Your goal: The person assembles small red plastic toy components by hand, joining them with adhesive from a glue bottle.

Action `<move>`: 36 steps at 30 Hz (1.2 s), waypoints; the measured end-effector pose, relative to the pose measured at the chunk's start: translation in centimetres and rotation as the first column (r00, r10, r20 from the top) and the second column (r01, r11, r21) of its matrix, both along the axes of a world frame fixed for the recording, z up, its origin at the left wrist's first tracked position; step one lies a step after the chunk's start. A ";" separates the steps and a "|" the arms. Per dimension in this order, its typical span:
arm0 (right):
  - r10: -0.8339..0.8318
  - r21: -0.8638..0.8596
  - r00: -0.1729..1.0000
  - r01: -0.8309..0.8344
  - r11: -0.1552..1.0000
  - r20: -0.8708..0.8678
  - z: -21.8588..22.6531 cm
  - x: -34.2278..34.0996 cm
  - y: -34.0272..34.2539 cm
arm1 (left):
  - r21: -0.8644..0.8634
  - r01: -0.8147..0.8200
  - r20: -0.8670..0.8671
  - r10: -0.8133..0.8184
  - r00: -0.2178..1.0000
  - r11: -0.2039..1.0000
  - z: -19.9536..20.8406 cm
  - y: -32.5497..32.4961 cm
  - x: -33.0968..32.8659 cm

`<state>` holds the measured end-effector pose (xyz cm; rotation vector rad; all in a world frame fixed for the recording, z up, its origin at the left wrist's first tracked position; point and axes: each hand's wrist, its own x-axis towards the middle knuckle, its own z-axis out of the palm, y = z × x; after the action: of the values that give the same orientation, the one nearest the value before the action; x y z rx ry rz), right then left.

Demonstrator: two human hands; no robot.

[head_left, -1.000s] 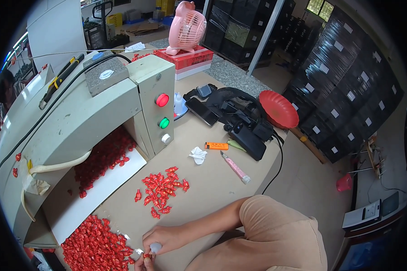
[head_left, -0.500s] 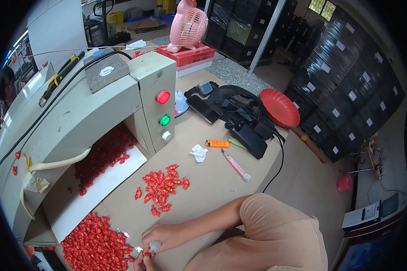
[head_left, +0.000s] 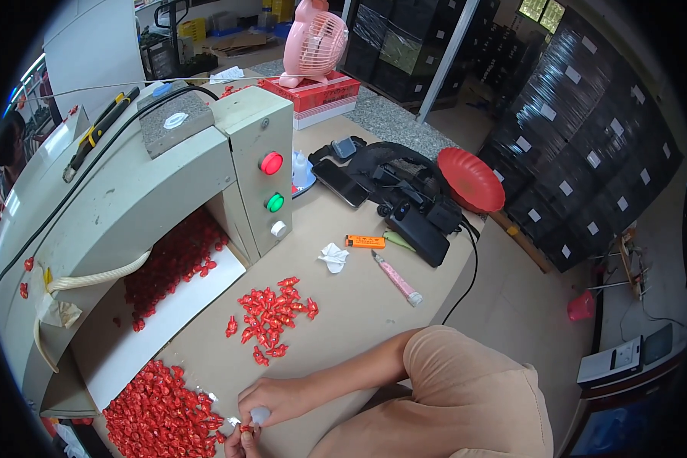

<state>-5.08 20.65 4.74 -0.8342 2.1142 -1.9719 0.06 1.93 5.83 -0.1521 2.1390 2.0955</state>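
Low in the head view, my right hand [head_left: 273, 398] is closed around a small translucent squeeze bottle [head_left: 260, 416], its tip pointing down at my left hand. My left hand [head_left: 241, 445], partly cut off by the lower edge, pinches a small red figurine piece [head_left: 246, 429] just under the bottle. Both hands are close together, and their fingertips are partly hidden. To the left lies a big heap of glossy red figurine pieces [head_left: 160, 408]. A smaller group of red pieces [head_left: 271, 313] is spread on the table beyond my right hand.
A pale green machine [head_left: 168, 179] with lit buttons stands at the left, red pieces on its white belt [head_left: 130, 351]. Beyond my forearm lie a pink utility knife [head_left: 397, 278], an orange lighter [head_left: 365, 241], a crumpled tissue [head_left: 333, 258], a phone [head_left: 340, 182] and a red dish [head_left: 471, 180].
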 end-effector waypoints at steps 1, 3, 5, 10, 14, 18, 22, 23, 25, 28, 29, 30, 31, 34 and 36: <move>-0.003 0.001 1.000 0.003 1.000 -0.002 0.0 0.0 0.0 | 0.003 -0.008 -0.002 0.008 1.000 1.000 0.0 0.0 0.0; -0.001 0.003 1.000 0.001 1.000 -0.003 -0.1 0.0 0.0 | -0.002 -0.015 0.007 0.015 1.000 1.000 -0.3 -0.2 0.0; 0.001 0.004 1.000 -0.001 1.000 -0.002 -0.1 0.0 0.0 | -0.006 -0.022 0.017 0.022 1.000 1.000 -0.3 -0.2 0.1; 0.002 0.014 1.000 -0.002 1.000 -0.016 0.1 0.0 0.1 | 0.002 -0.029 0.011 0.029 1.000 1.000 -0.4 -0.1 0.1; 0.009 0.010 1.000 -0.009 1.000 -0.003 0.0 0.0 0.1 | 0.044 -0.020 0.002 0.020 1.000 0.999 0.1 0.2 0.1; 0.007 0.011 1.000 -0.007 1.000 -0.006 0.0 0.0 0.1 | 0.088 0.006 -0.001 -0.006 1.000 0.996 0.5 0.3 0.0; 0.006 0.005 1.000 -0.006 1.000 -0.008 0.1 0.0 0.1 | 0.032 -0.006 0.017 0.006 1.000 0.999 0.2 0.2 0.0; 0.006 0.005 1.000 -0.006 1.000 -0.007 0.2 0.0 0.1 | 0.032 -0.006 0.018 0.006 1.000 0.999 0.3 0.2 0.0; 0.011 -0.008 1.000 -0.011 1.000 0.006 0.3 0.1 0.1 | -0.019 -0.005 0.023 0.005 1.000 1.000 0.6 0.3 0.0; -0.003 0.000 1.000 0.003 1.000 -0.019 0.1 0.0 0.1 | -0.027 -0.014 0.016 0.014 1.000 1.000 0.1 0.1 0.0; -0.003 -0.001 1.000 0.003 1.000 -0.019 0.1 0.0 0.0 | -0.028 -0.014 0.016 0.015 1.000 1.000 0.1 0.1 0.0; -0.004 -0.001 1.000 0.004 1.000 -0.023 0.1 0.0 0.0 | -0.019 -0.016 0.016 0.017 1.000 1.000 0.1 0.1 0.0; -0.005 0.000 1.000 0.005 1.000 -0.028 0.0 0.0 0.0 | -0.009 -0.019 0.015 0.019 1.000 1.000 0.2 0.1 0.0; -0.003 -0.004 1.000 0.003 1.000 -0.016 -0.1 0.0 0.0 | -0.013 -0.040 0.029 0.041 0.999 0.999 0.2 0.2 0.0; -0.005 0.000 1.000 0.005 1.000 -0.019 -0.2 0.0 0.0 | -0.006 -0.047 0.034 0.047 0.998 0.999 0.1 0.2 0.0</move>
<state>-5.05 20.62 4.58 -0.8517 2.1287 -1.9745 0.08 2.14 5.91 -0.2390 2.1419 2.0976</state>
